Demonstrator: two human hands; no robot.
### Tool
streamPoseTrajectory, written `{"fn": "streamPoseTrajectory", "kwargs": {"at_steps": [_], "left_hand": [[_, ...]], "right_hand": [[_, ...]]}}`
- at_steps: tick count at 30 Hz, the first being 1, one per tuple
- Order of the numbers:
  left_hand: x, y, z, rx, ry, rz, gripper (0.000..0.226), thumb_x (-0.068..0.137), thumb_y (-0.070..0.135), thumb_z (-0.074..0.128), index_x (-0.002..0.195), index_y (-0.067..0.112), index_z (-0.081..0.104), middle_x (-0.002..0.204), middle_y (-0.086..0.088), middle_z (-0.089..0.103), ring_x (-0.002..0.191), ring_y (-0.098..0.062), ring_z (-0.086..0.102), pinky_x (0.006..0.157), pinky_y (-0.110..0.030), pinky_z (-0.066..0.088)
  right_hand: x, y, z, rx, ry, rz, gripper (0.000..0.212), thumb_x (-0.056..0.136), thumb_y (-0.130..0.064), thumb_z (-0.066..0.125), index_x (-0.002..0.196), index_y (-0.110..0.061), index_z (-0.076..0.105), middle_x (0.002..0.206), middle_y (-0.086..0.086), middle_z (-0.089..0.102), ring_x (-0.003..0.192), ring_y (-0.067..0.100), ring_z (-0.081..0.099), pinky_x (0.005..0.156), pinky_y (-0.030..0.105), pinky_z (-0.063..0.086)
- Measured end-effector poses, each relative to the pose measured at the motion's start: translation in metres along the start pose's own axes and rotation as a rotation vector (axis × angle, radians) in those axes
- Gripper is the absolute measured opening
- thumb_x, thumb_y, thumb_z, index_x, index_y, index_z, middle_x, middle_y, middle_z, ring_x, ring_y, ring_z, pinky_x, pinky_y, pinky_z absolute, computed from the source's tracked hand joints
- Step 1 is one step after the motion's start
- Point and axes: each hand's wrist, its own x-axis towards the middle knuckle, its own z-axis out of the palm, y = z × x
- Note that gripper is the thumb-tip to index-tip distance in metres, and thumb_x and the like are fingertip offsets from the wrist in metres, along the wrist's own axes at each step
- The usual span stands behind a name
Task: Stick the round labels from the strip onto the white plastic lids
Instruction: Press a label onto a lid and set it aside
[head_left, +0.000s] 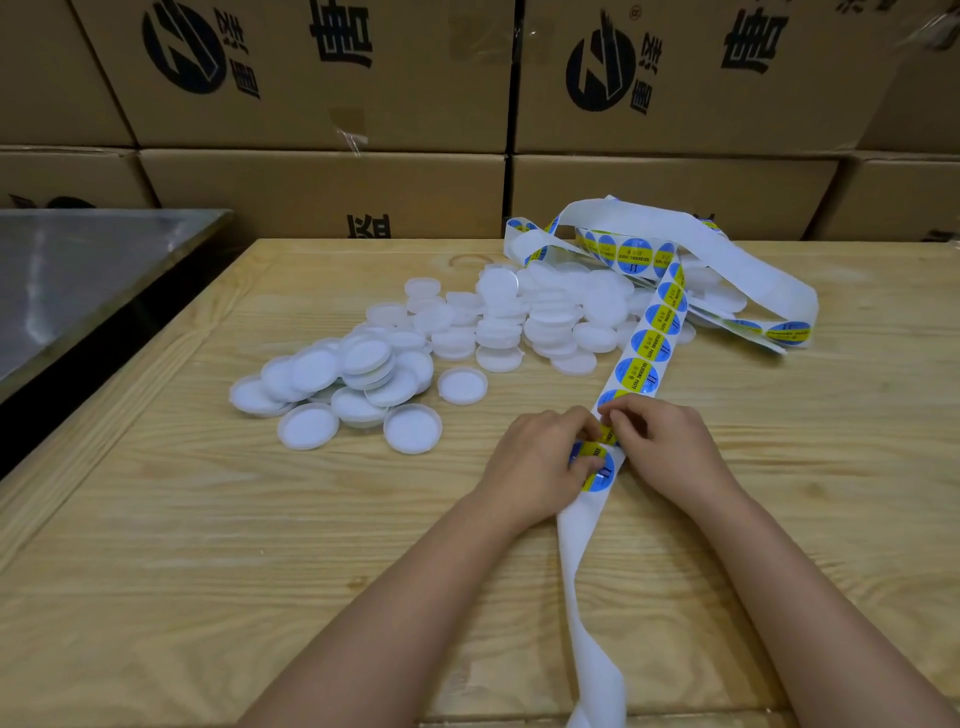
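Observation:
A long white backing strip (644, 358) carrying round blue-and-yellow labels runs from a loose tangle at the back right down to the table's front edge. A heap of white plastic lids (415, 353) lies left of it. Both hands meet on the strip at mid table. My left hand (540, 460) grips the strip beside a round label (602, 473). My right hand (660, 447) pinches the edge of a label just above it. The fingertips hide where label and backing part.
The work lies on a pale wooden table (208, 519). A steel surface (78, 270) stands at the left, with a dark gap between. Stacked cardboard boxes (322, 78) wall off the back. The peeled strip end (592, 649) hangs over the front edge.

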Motion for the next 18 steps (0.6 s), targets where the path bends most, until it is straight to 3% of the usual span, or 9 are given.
{"fn": "streamPoseTrajectory", "kwargs": {"at_steps": [4,6,9,13,18], "left_hand": [[-0.001,-0.001,0.000,-0.028,0.012,-0.007,0.011,0.081,0.022,0.068,0.085,0.016,0.060,0.091,-0.003,0.067,0.084,-0.022,0.056,0.075,-0.032,0.042],[-0.002,0.000,-0.001,-0.104,0.004,-0.039,0.010,0.081,0.022,0.068,0.081,0.019,0.059,0.095,-0.002,0.067,0.086,-0.019,0.057,0.079,-0.033,0.045],[-0.002,0.001,-0.007,-0.303,0.107,-0.089,0.012,0.079,0.019,0.070,0.076,0.023,0.059,0.087,0.006,0.064,0.084,-0.006,0.057,0.079,-0.024,0.045],[-0.001,-0.001,-0.017,-0.662,0.250,-0.260,0.023,0.079,0.008,0.071,0.068,0.023,0.058,0.068,0.012,0.061,0.064,0.001,0.054,0.063,-0.014,0.043],[0.004,-0.007,-0.022,-0.920,0.382,-0.334,0.018,0.082,0.004,0.068,0.073,0.015,0.058,0.068,0.005,0.062,0.062,-0.007,0.058,0.067,-0.022,0.050]], "right_hand": [[0.000,0.001,0.000,0.011,0.009,0.002,0.018,0.091,-0.016,0.054,0.096,-0.021,0.071,0.085,-0.002,0.071,0.076,0.012,0.061,0.062,0.006,0.037],[0.000,0.002,-0.001,0.007,0.006,-0.002,0.018,0.090,-0.016,0.054,0.096,-0.021,0.071,0.085,-0.001,0.072,0.078,0.014,0.062,0.062,0.011,0.038],[0.001,0.003,-0.002,0.001,0.012,0.003,0.018,0.090,-0.016,0.056,0.099,-0.021,0.071,0.086,-0.001,0.071,0.080,0.015,0.063,0.069,0.021,0.040],[0.001,0.004,-0.005,-0.021,-0.018,-0.011,0.018,0.086,-0.015,0.062,0.102,-0.019,0.070,0.086,-0.004,0.069,0.077,0.013,0.060,0.067,0.018,0.036],[0.001,0.003,-0.005,0.054,0.017,-0.005,0.015,0.085,-0.013,0.064,0.095,-0.022,0.073,0.081,-0.010,0.067,0.069,0.001,0.057,0.062,0.006,0.038]]}}
